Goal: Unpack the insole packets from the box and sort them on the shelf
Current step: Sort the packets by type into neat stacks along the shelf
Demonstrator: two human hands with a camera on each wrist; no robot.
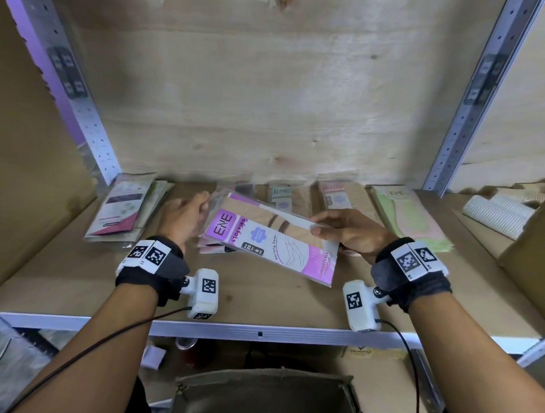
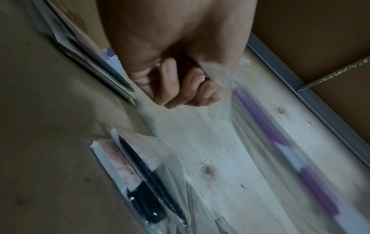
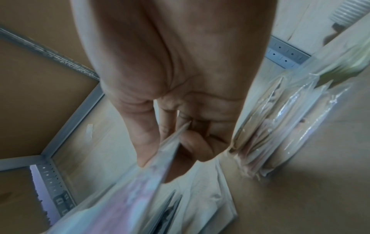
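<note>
A purple and white packet [image 1: 270, 240] marked ENE hangs tilted just above the middle of the shelf board [image 1: 277, 303], over a small pile of pink packets [image 1: 212, 247]. My left hand [image 1: 185, 214] pinches its clear top-left edge; in the left wrist view the curled fingers [image 2: 180, 88] hold the blurred purple packet [image 2: 280, 142]. My right hand [image 1: 348, 229] grips its right edge, thumb on top. The right wrist view shows the thumb and fingers [image 3: 152, 142] clamped on the packet [image 3: 136, 194]. The open cardboard box [image 1: 267, 396] stands below the shelf.
Sorted piles lie on the shelf: a dark maroon pile [image 1: 126, 207] at left, teal [image 1: 281, 195] and pink [image 1: 335, 193] piles at the back, a green pile [image 1: 409, 216] at right. A cardboard box with white rolls [image 1: 503, 212] stands far right. Metal uprights [image 1: 79, 96] flank the bay.
</note>
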